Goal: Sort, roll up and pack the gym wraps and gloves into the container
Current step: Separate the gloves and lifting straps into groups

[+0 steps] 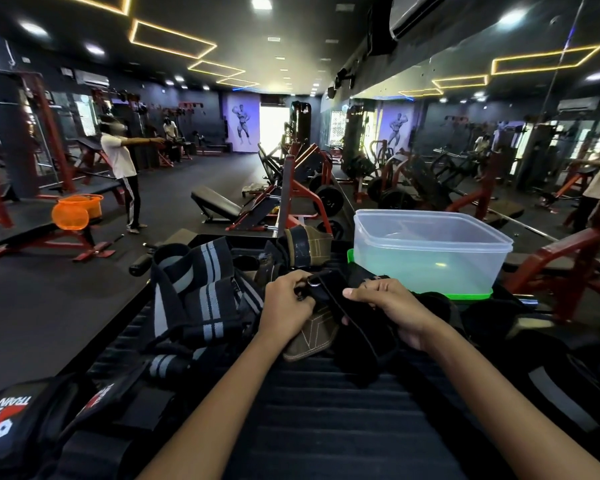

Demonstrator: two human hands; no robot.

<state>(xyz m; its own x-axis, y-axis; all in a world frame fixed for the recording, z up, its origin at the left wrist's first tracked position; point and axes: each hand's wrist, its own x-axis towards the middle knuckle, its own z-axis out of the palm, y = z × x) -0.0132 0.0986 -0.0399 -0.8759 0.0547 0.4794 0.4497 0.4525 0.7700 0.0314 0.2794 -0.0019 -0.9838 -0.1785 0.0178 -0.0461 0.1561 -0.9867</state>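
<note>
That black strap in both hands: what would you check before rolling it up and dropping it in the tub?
1. Both hands on the black strap: ok, left hand grips the ring end, right hand pinches it further along.
2. Strap free of the pile: cannot tell, its tail lies over the tan glove.
3. Clear container open: ok, no lid on it.
4. Room inside: ok, it looks empty.
5. Container within reach: ok, just beyond the right hand.
6. Striped wraps sorted: not ok, heaped loosely.

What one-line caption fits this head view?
Both hands, left hand and right hand, grip a black strap beside striped wraps, empty clear container behind.
</note>
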